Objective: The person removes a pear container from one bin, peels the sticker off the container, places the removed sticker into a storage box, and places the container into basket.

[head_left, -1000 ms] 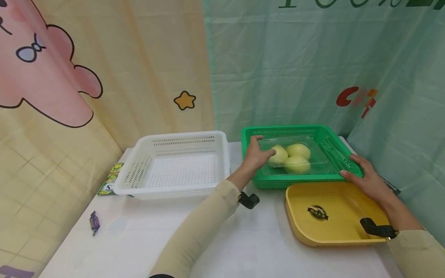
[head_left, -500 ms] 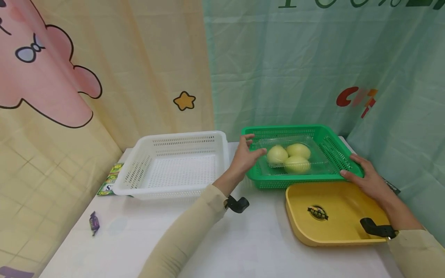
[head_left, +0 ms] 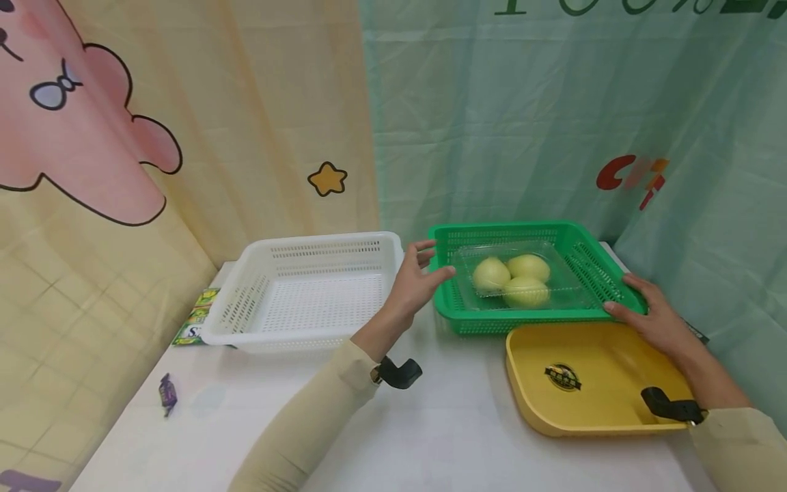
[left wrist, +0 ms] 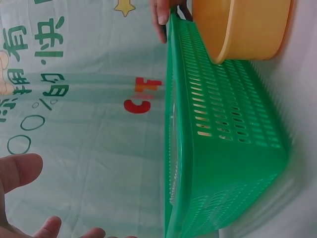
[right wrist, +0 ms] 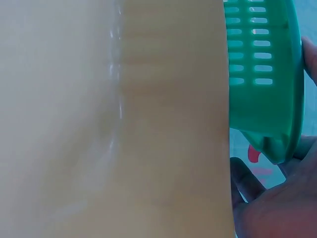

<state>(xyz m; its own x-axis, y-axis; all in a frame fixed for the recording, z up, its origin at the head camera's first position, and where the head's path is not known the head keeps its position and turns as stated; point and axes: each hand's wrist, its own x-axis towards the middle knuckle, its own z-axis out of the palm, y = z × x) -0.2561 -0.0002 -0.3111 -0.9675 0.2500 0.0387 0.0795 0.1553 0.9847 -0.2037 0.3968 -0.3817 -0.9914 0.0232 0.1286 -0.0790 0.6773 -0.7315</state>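
Observation:
Three round pale-green fruits [head_left: 527, 292] sit in a clear plastic box [head_left: 565, 295] inside the green basket [head_left: 541, 316]. My left hand [head_left: 413, 281] is beside the basket's left end, thumb and fingers spread, holding nothing. In the left wrist view its thumb [left wrist: 22, 170] and fingertips show apart from the basket. My right hand [head_left: 660, 321] grips the basket's front right corner. The right wrist view shows that hand's thumb at the rim and its fingers around the corner, partly cut off by the frame.
A yellow tray [head_left: 590, 383] with a dark label stands in front of the green basket, under my right forearm. Left of it is a white basket [head_left: 320, 301]. Green packets [head_left: 195, 318] and a purple-wrapped candy [head_left: 167, 394] lie at the left. Printed curtains [head_left: 492, 123] hang behind.
My left hand has let go of the clear box's left side and drawn back leftward, out of the green basket. My right hand keeps its place on the corner.

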